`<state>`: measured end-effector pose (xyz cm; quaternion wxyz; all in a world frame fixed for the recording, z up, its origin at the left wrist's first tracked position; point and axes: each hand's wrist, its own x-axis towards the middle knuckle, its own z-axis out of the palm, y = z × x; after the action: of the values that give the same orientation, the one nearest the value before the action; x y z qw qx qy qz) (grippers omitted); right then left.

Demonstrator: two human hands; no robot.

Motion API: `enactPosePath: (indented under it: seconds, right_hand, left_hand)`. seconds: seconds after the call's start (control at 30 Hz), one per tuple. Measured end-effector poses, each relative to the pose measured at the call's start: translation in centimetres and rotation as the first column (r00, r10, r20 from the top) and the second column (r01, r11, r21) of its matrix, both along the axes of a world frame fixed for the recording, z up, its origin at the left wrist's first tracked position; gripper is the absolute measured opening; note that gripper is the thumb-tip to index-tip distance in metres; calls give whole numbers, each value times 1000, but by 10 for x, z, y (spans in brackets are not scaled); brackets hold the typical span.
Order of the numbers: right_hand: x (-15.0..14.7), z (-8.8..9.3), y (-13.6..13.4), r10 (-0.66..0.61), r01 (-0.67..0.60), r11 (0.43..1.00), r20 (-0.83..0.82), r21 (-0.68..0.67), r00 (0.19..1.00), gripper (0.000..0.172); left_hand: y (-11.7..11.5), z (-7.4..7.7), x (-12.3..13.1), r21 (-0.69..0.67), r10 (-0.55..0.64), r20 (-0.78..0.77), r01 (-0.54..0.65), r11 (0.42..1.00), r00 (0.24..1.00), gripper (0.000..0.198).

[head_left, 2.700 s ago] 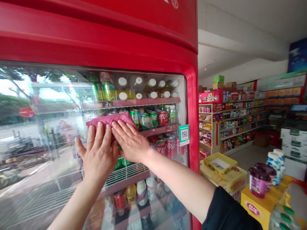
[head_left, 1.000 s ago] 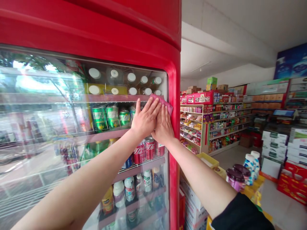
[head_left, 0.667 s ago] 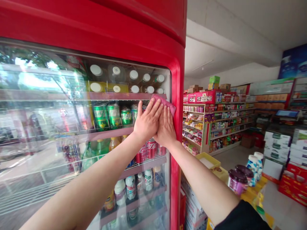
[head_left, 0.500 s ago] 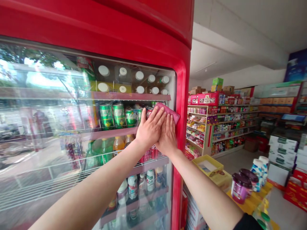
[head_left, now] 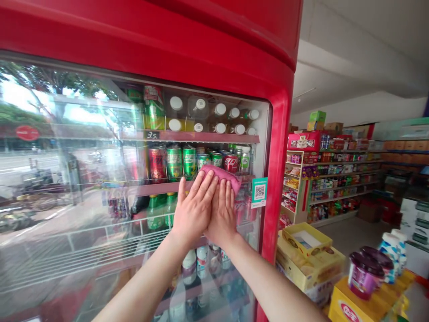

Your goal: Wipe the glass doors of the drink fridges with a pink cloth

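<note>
A pink cloth (head_left: 221,173) lies flat against the glass door (head_left: 83,179) of a red drinks fridge (head_left: 167,40). My left hand (head_left: 194,208) and my right hand (head_left: 221,214) press side by side on the cloth, fingers stretched flat and pointing up. The hands cover most of the cloth; only its top edge shows. Behind the glass stand green and red cans (head_left: 182,161) and white-capped bottles (head_left: 214,118) on shelves.
A QR-code sticker (head_left: 259,192) sits on the glass near the fridge's right frame. Right of the fridge stand yellow boxes (head_left: 308,250) with tubs on them and shop shelves (head_left: 335,174) full of goods. The glass reflects the street outside.
Both hands and the cloth have slid down and left across the glass, away from the fridge's right frame. My view has shifted, so the fridge reaches further right in the picture.
</note>
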<state>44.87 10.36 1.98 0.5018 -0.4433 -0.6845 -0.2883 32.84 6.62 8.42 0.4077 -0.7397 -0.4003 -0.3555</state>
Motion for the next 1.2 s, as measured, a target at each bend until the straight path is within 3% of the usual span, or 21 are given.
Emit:
enactPosePath:
  seconds: [0.2, 0.33, 0.5, 0.63, 0.73, 0.87, 1.2]
  right_hand:
    - [-71, 3, -19, 107, -105, 994, 181, -22, 978, 99]
    - [-84, 13, -24, 166, -189, 980, 294, 54, 941, 90]
    - [-42, 6, -11, 133, -166, 982, 303, 87, 944, 88]
    - [-4, -16, -1, 0, -13, 996, 151, 84, 989, 93]
    - [0, -27, 0, -27, 22, 997, 77, 76, 997, 93]
    - [-30, -32, -8, -22, 20, 997, 26, 73, 999, 93]
    - [-159, -25, -40, 97, -103, 992, 95, 67, 991, 98]
  left_hand:
    - [-29, -25, -67, 37, 130, 222, -142, 989, 966, 72]
    - [-33, -40, -83, 30, 196, 362, -222, 975, 911, 74]
    - [-21, -45, -40, 19, 166, 380, -188, 982, 910, 73]
    - [-8, -45, 2, -65, 145, 206, -135, 989, 968, 66]
    - [-4, -46, 6, -96, 132, 136, -120, 988, 982, 66]
    - [-14, -47, -26, -89, 117, 83, -110, 990, 990, 68]
    - [-63, -45, -156, -28, 212, 89, -211, 977, 973, 65]
